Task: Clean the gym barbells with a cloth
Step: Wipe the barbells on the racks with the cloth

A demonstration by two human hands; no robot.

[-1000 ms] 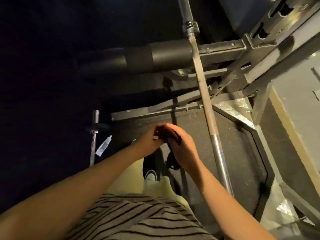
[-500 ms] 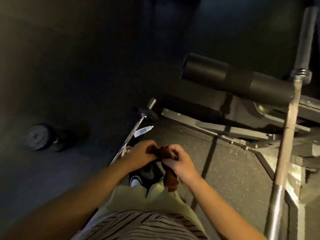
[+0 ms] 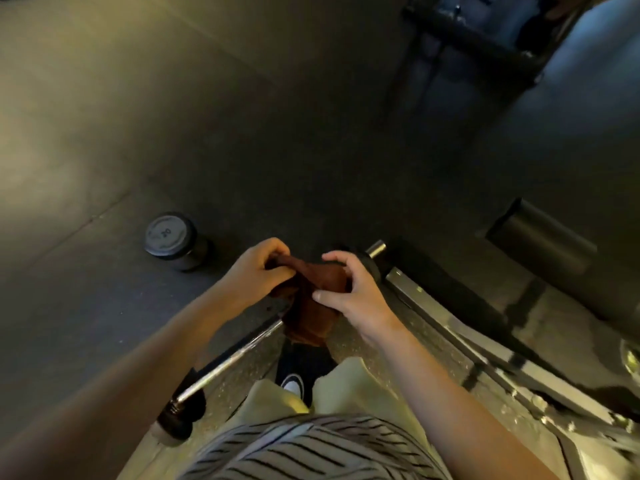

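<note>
A dark brown cloth hangs between both hands in front of my waist. My left hand pinches its upper left corner. My right hand grips its right side with thumb and fingers. Below them a short chrome barbell lies on the rubber floor, running from a dark collar near my left leg up to a chrome end past my right hand. The cloth and hands hide its middle part.
A black dumbbell stands on end on the floor to the left. A metal bench frame with a black roller pad fills the right side. A dark rack stands at the far top right. My shoes are below the cloth.
The view has swung left and down, so the long racked bar has left the frame and the dumbbell is nearer. The hands have spread the cloth wider, and it hangs lower.
</note>
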